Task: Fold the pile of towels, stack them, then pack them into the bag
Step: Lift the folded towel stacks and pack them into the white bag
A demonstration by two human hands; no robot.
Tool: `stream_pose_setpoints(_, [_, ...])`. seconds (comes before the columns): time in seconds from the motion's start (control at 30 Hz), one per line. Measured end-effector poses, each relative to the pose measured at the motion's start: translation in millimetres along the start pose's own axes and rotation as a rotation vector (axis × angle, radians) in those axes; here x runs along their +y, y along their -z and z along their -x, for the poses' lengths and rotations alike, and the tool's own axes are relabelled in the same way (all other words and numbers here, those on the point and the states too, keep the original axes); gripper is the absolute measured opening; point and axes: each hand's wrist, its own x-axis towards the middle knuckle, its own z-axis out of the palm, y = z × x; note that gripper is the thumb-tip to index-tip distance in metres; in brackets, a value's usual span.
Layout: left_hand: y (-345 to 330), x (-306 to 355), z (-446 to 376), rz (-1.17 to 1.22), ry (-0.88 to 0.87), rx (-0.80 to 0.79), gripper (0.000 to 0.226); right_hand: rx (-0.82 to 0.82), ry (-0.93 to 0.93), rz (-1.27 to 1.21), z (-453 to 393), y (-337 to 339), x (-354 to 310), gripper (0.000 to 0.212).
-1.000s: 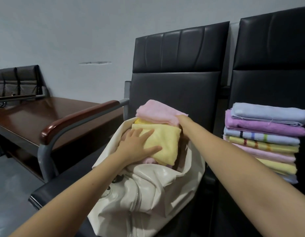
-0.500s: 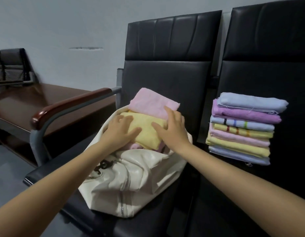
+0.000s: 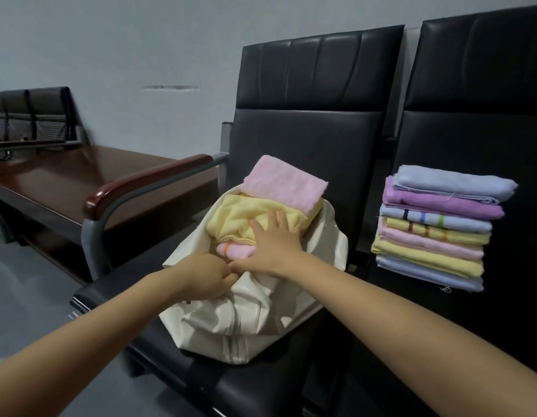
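A cream bag (image 3: 249, 314) sits on the seat of a black chair (image 3: 309, 136), its mouth open upward and towards the backrest. Folded towels fill the mouth. A pink towel (image 3: 283, 183) lies on top at the far side, its long axis running from upper left to lower right, the far end tipped up against the backrest. Under it a yellow towel (image 3: 246, 216) lies rumpled, long axis roughly across the bag. A second pink towel (image 3: 232, 249) with an orange stripe shows just below the yellow one.

The right hand (image 3: 274, 243) lies flat on the yellow towel, fingers spread and straight, pressing down. The left hand (image 3: 208, 276) has its fingers curled round the near rim of the bag, gripping the cream material just beside the right wrist.

On the next seat to the right, well apart from the bag, a stack (image 3: 435, 227) of folded towels lies with long edges running left to right: blue on top, then purple, striped blue, striped yellow, pink, yellow, blue.

A brown counter (image 3: 60, 179) stands to the left beyond the wooden armrest (image 3: 141, 183).
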Motion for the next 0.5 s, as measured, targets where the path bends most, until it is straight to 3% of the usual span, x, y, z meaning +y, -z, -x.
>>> stream_pose_setpoints(0.13, [-13, -9, 7, 0.012, 0.002, 0.012, 0.049, 0.047, -0.002, 0.143, -15, -8, 6, 0.098])
stream_pose_setpoints(0.33, [-20, -17, 10, 0.03, -0.025, 0.069, 0.046, 0.043, 0.051, 0.096, -25, 1, 30, 0.089])
stream_pose_setpoints(0.5, [-28, -21, 11, 0.075, -0.05, 0.188, 0.048, 0.124, 0.105, 0.276, -14, 5, 14, 0.104])
